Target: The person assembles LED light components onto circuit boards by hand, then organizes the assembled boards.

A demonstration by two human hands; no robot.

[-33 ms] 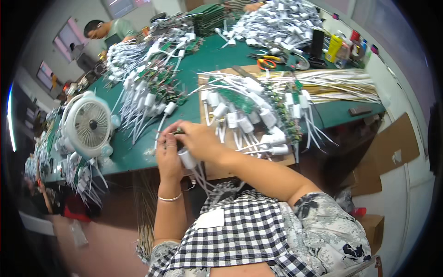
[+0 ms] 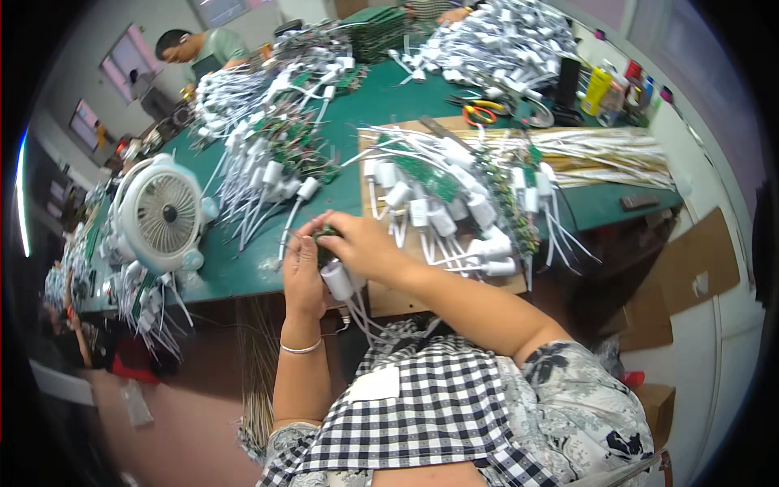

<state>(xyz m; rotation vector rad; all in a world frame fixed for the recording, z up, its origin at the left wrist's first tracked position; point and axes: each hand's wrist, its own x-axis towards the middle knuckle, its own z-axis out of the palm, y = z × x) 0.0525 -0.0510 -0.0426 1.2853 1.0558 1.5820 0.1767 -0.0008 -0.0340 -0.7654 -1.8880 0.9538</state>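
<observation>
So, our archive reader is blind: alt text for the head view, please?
Both hands, left hand and right hand, hold a small green circuit board with a white cylinder and wires hanging, at the edge of a green table. Piles of similar wired parts and a white fan surround them.

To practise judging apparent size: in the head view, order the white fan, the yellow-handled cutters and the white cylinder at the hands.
1. white fan
2. white cylinder, nearer the camera, so unsure
3. yellow-handled cutters
</observation>
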